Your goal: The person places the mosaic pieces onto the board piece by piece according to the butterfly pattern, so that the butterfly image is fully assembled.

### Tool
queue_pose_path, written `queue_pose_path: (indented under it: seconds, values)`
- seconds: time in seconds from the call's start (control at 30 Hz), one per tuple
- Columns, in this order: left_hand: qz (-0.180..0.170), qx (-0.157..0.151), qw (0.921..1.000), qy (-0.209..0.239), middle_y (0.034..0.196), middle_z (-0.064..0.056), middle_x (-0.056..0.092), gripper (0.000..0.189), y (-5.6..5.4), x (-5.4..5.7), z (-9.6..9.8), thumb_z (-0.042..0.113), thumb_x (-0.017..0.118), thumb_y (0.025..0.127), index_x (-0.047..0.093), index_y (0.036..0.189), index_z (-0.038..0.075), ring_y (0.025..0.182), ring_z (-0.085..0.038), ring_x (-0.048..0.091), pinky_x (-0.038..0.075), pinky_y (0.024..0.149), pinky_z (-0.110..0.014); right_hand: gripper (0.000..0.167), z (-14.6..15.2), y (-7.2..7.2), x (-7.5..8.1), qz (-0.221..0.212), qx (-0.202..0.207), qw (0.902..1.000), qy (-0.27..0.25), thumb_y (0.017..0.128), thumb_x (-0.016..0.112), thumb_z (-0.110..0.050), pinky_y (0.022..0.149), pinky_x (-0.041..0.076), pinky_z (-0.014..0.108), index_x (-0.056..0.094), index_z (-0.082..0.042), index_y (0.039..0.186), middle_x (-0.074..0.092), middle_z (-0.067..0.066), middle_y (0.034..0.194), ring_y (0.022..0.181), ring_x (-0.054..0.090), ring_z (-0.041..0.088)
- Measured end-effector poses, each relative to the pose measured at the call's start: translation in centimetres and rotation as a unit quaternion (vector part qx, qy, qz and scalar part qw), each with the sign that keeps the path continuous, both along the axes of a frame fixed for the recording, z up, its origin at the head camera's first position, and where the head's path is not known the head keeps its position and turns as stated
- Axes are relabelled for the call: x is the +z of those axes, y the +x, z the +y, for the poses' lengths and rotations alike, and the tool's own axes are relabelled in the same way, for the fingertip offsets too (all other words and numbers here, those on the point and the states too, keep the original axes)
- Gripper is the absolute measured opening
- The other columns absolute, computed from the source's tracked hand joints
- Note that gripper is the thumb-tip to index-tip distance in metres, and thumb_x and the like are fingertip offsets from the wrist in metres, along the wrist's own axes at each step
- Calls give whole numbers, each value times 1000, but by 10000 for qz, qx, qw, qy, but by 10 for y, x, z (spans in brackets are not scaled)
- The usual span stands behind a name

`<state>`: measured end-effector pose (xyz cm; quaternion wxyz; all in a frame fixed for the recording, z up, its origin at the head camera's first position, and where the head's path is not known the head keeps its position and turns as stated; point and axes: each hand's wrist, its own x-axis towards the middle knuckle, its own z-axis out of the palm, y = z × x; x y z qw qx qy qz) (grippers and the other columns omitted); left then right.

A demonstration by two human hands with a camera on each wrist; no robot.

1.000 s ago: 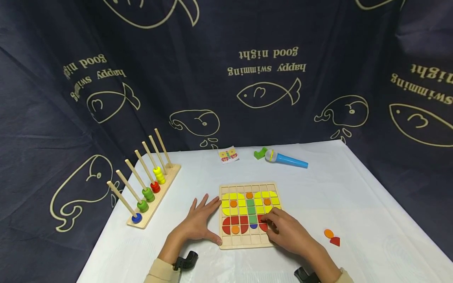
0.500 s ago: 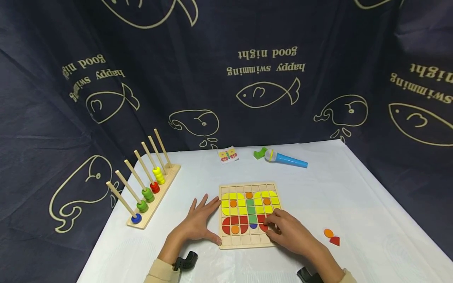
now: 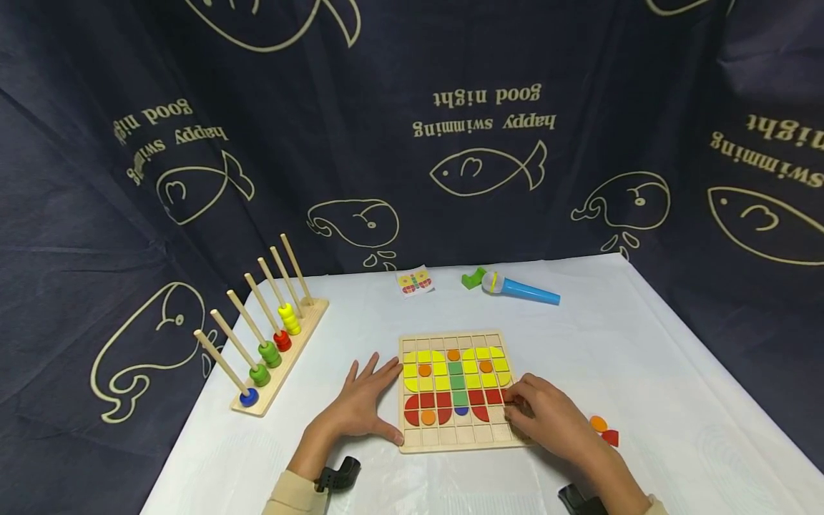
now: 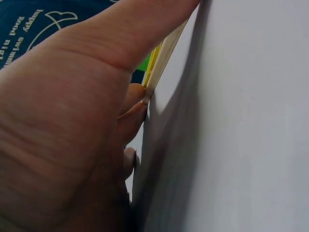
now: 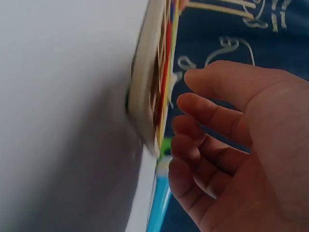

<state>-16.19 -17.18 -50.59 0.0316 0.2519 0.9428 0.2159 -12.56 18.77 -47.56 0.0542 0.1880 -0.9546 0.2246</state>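
A wooden grid board lies on the table with yellow, red, green, orange and blue tiles forming a butterfly pattern. My left hand rests at its left side, fingers spread, with thumb and fingertips touching the edge. In the left wrist view the thumb reaches along the board's rim. Over the board's right edge hovers my right hand, fingers loosely bent. The right wrist view shows a gap between its thumb and fingertips, with nothing held. Red tiles lie beside it; the hand hides part of the right edge.
An orange disc and a red piece lie right of the board. A bead abacus stands at the left. Along the back are a butterfly picture card, a green block and a blue toy microphone.
My right hand has moved right, from the lower red tiles to the board's right edge, uncovering red tiles in the right wing. My left hand has stayed in place.
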Motion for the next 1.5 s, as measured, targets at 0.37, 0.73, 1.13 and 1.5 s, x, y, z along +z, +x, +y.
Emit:
queue_pose_path:
  seconds: [0.37, 0.73, 1.13, 1.5]
  values:
    - [-1, 3, 10000, -43, 157, 0, 25, 132, 0, 1, 0, 78, 76, 44, 32, 152, 18, 145, -33, 7, -2, 111, -59, 16, 66, 10, 0, -14, -777, 9969, -152, 81, 77, -21, 59, 43, 27, 70, -17, 95, 52, -13, 82, 72, 47, 8]
    - [-53, -6, 10000, -83, 157, 2, 23, 133, 0, 1, -1, 81, 74, 44, 29, 153, 19, 145, -32, 5, -4, 111, -58, 25, 111, 28, -9, -236, -794, 9961, -296, 76, 79, -11, 64, 48, 25, 70, -13, 100, 54, -6, 87, 74, 50, 6]
    - [-56, -35, 10000, -63, 157, 1, 23, 132, -1, 1, -1, 80, 75, 45, 30, 153, 18, 145, -32, 5, -3, 111, -58, 24, 110, 26, -12, -294, -746, 9958, -445, 75, 77, -6, 63, 47, 23, 70, -15, 97, 56, -7, 87, 73, 51, 4]
    - [-55, -22, 10000, -57, 157, 2, 23, 133, -2, -1, 0, 82, 72, 44, 29, 153, 19, 145, -31, 4, -4, 111, -57, 23, 87, 15, -6, -458, -847, 9946, -394, 76, 79, -11, 63, 48, 24, 69, -14, 97, 56, -6, 88, 74, 51, 9]
